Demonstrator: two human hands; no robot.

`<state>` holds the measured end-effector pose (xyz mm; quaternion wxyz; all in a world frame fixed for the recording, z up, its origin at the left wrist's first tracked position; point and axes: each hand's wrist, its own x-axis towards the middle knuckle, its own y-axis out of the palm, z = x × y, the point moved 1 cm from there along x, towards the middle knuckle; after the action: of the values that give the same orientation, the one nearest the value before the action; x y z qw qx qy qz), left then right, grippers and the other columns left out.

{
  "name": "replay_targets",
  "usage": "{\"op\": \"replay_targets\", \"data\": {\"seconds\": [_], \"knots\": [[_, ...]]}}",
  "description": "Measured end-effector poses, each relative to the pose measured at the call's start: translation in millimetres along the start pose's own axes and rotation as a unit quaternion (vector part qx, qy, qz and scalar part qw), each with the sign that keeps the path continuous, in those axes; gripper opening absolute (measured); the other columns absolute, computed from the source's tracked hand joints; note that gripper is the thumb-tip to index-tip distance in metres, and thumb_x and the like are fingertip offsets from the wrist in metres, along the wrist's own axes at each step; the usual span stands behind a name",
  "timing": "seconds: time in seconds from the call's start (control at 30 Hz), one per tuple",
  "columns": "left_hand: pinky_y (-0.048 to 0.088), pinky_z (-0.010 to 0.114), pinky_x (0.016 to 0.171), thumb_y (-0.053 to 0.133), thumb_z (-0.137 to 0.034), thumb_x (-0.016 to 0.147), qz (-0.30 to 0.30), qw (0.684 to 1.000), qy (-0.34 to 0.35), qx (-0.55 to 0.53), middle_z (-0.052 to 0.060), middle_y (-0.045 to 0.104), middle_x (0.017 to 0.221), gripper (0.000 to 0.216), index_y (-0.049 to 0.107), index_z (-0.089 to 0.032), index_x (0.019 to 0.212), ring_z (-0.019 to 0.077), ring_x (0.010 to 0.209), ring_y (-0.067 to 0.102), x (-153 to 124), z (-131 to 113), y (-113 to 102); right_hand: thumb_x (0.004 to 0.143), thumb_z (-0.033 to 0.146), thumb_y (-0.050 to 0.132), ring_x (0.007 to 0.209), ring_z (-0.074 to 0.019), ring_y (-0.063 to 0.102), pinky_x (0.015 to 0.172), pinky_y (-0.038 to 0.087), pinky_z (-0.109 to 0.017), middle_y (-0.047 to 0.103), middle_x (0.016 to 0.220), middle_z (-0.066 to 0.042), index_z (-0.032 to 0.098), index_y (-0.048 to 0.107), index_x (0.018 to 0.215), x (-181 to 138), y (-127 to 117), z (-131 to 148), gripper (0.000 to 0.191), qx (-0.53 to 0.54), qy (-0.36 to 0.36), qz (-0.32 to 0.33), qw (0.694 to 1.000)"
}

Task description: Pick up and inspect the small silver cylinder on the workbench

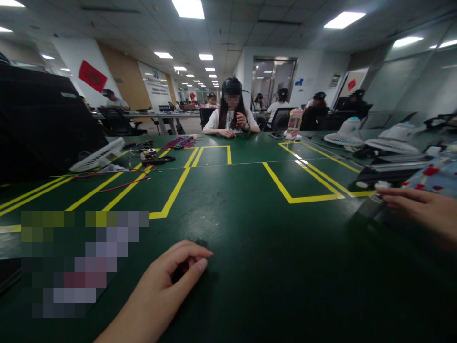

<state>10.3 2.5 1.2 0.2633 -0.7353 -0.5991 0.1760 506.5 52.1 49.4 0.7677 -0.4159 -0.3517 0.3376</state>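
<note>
On the green table [243, 228], my left hand [178, 271] rests low in the middle of the view. Its fingers are curled, with thumb and forefinger tips close together. A small dark thing [202, 243] shows just behind those fingers; its kind and whether they grip it are hidden. At the right edge, my right hand [417, 205] is closed, its fingertips at the top of a small grey box-like object [371, 206]. Motion blurs that object, so its kind is unclear.
Yellow tape lines [174, 190] mark the table. Wires and small parts [148, 155] lie at left, beside a white fan [98, 155] and a large black case [39, 109]. White fans [344, 133] and a bottle [293, 125] stand back right. A person [232, 114] sits opposite.
</note>
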Motion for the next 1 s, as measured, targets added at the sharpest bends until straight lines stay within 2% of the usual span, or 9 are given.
{"op": "replay_targets", "data": {"seconds": [0.1, 0.17, 0.3, 0.37, 0.47, 0.57, 0.63, 0.83, 1.0], "knots": [[0.051, 0.028, 0.070, 0.054, -0.032, 0.090, -0.003, 1.000, 0.000, 0.000, -0.001, 0.067, 0.089, 0.017, 0.071, -0.029, 0.094, 0.0198, 0.081, 0.064, 0, 0, 0, 0.071, 0.052, 0.064, 0.079, -0.0248, 0.064, 0.067, 0.044, -0.037, 0.067, 0.104, -0.015, 0.016, 0.070, 0.106, -2, 9, -6, 0.050, 0.007, -0.033, 0.005, 0.999], [0.051, 0.028, 0.071, 0.054, -0.031, 0.090, -0.003, 1.000, 0.001, 0.001, 0.000, 0.067, 0.089, 0.018, 0.071, -0.029, 0.094, 0.0200, 0.081, 0.064, 0, 1, 1, 0.070, 0.052, 0.066, 0.082, -0.0257, 0.065, 0.071, 0.047, -0.037, 0.068, 0.098, -0.014, 0.016, 0.068, 0.104, -7, 20, -4, 0.050, 0.001, -0.084, -0.028, 0.996], [0.051, 0.029, 0.072, 0.053, -0.030, 0.090, 0.000, 1.000, 0.004, 0.010, 0.001, 0.067, 0.090, 0.018, 0.071, -0.028, 0.093, 0.0203, 0.082, 0.064, 2, 0, 2, 0.077, 0.043, 0.064, 0.104, -0.0211, 0.061, 0.093, 0.046, -0.033, 0.064, 0.115, -0.008, 0.021, 0.063, 0.110, -45, 42, 35, 0.040, 0.054, -0.274, -0.089, 0.956], [0.051, 0.029, 0.072, 0.053, -0.030, 0.090, -0.002, 1.000, 0.003, 0.016, 0.001, 0.067, 0.090, 0.019, 0.071, -0.027, 0.093, 0.0207, 0.083, 0.064, 3, -1, 2, 0.079, 0.038, 0.064, 0.104, -0.0181, 0.060, 0.093, 0.048, -0.033, 0.063, 0.115, -0.005, 0.024, 0.061, 0.112, -79, 51, 71, 0.036, 0.131, -0.361, -0.038, 0.923], [0.051, 0.030, 0.073, 0.054, -0.031, 0.089, -0.004, 1.000, 0.003, 0.020, 0.001, 0.068, 0.092, 0.018, 0.071, -0.028, 0.093, 0.0218, 0.086, 0.064, 3, 0, 2, 0.081, 0.031, 0.062, 0.101, -0.0146, 0.061, 0.088, 0.052, -0.029, 0.063, 0.113, -0.004, 0.024, 0.059, 0.112, -130, 60, 127, 0.032, 0.234, -0.441, 0.098, 0.861], [0.050, 0.031, 0.076, 0.055, -0.029, 0.089, -0.009, 1.000, 0.001, 0.021, 0.001, 0.069, 0.094, 0.016, 0.071, -0.028, 0.093, 0.0226, 0.090, 0.064, 1, 1, 0, 0.081, 0.025, 0.061, 0.103, -0.0121, 0.060, 0.088, 0.052, -0.025, 0.062, 0.113, -0.005, 0.022, 0.058, 0.108, -164, 66, 164, 0.027, 0.289, -0.497, 0.189, 0.796], [0.050, 0.031, 0.076, 0.054, -0.029, 0.089, -0.006, 1.000, 0.000, 0.020, 0.001, 0.069, 0.094, 0.017, 0.070, -0.027, 0.094, 0.0224, 0.089, 0.063, 2, 0, 0, 0.081, 0.023, 0.059, 0.103, -0.0112, 0.060, 0.088, 0.051, -0.024, 0.062, 0.113, -0.004, 0.022, 0.057, 0.108, -172, 71, 171, 0.027, 0.301, -0.498, 0.222, 0.782], [0.048, 0.030, 0.074, 0.055, -0.027, 0.090, 0.005, 0.999, 0.035, 0.016, 0.000, 0.065, 0.096, 0.020, 0.069, -0.028, 0.104, 0.0191, 0.083, 0.062, 13, -29, 11, 0.073, 0.031, 0.070, 0.105, -0.0149, 0.060, 0.094, 0.049, -0.032, 0.059, 0.117, -0.007, 0.023, 0.039, 0.129, -169, 84, 161, 0.064, 0.302, -0.391, 0.292, 0.819], [0.047, 0.030, 0.080, 0.064, -0.025, 0.086, 0.028, 0.995, 0.095, -0.001, 0.000, 0.063, 0.094, 0.016, 0.076, -0.030, 0.094, 0.0192, 0.091, 0.061, 32, -64, 25, 0.076, 0.032, 0.066, 0.101, -0.0142, 0.061, 0.088, 0.050, -0.031, 0.061, 0.112, -0.005, 0.022, 0.044, 0.119, -168, 85, 162, 0.049, 0.308, -0.367, 0.331, 0.813]]}}
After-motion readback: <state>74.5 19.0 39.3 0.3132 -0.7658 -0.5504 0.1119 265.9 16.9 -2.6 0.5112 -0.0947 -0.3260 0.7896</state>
